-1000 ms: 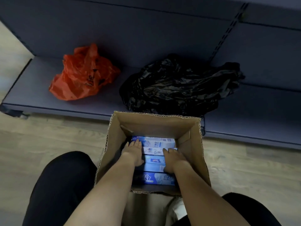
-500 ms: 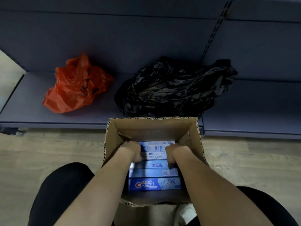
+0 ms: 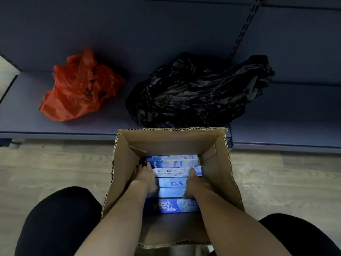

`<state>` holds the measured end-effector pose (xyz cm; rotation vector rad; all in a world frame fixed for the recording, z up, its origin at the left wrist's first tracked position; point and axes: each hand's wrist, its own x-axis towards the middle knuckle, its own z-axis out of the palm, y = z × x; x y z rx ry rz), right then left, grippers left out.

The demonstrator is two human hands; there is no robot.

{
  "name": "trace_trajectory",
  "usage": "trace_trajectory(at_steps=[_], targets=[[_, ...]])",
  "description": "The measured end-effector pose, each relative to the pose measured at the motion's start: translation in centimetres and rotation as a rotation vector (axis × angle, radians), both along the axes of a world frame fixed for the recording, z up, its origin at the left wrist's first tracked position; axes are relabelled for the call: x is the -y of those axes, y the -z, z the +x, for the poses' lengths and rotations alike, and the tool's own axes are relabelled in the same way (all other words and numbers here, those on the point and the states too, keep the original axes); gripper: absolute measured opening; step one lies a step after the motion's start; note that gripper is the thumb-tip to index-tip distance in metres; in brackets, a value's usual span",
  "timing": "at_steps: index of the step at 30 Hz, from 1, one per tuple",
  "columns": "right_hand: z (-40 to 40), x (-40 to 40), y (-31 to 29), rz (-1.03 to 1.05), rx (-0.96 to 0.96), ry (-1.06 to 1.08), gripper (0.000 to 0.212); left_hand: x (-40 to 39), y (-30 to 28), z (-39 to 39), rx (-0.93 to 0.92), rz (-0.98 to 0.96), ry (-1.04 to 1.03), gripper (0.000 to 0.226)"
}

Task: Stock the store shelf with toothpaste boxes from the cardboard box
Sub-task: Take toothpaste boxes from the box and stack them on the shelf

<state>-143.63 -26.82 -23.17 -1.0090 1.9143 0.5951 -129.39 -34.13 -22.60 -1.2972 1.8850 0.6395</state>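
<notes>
An open cardboard box (image 3: 224, 163) stands on the floor between my knees, against the low shelf (image 3: 24, 117). A row of several blue and white toothpaste boxes lies flat in its bottom, from the far one (image 3: 172, 160) to the near Crest one (image 3: 166, 206). Both my hands are down inside. My left hand (image 3: 145, 177) wraps the left ends of the middle toothpaste boxes (image 3: 172, 182), thumb on top. At their right ends my right hand (image 3: 194, 182) clasps them the same way. The boxes still lie in the row.
A crumpled orange plastic bag (image 3: 81, 87) lies on the left of the shelf and a large black plastic bag (image 3: 199, 93) just behind the cardboard box. Shelf surface shows at the far right (image 3: 286, 115). Wooden floor (image 3: 55, 169) lies either side.
My hands slid from the far toothpaste boxes back to the middle ones and now flank their ends. The view tilted slightly; the cardboard box did not move.
</notes>
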Motion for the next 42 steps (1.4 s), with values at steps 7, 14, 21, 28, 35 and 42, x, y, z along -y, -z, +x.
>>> trace_trajectory(at_steps=[7, 14, 21, 28, 35, 42], targets=[[-0.2, -0.7, -0.7, 0.013, 0.111, 0.054, 0.094, 0.0, 0.0, -0.6, -0.043, -0.056, -0.039, 0.067], [-0.1, -0.4, -1.8, 0.060, 0.155, 0.033, 0.113, 0.5, 0.1, -0.6, 0.030, -0.145, 0.091, 0.078], [-0.1, -0.2, -1.4, 0.149, 0.120, -0.048, 0.121, 0.9, 0.4, -0.5, 0.080, -0.108, 0.187, 0.067], [-0.3, -0.3, -1.1, 0.107, 0.085, -0.047, 0.110, 0.5, 0.5, -0.3, 0.004, -0.041, 0.151, 0.067], [0.0, -0.4, -0.4, 0.046, 0.040, -0.075, 0.114, 0.3, 0.9, -0.3, 0.056, -0.094, 0.220, 0.074], [0.3, -0.1, -1.2, 0.131, 0.007, -0.193, 0.099, 1.1, 1.0, -0.6, -0.030, -0.061, 0.137, 0.058]])
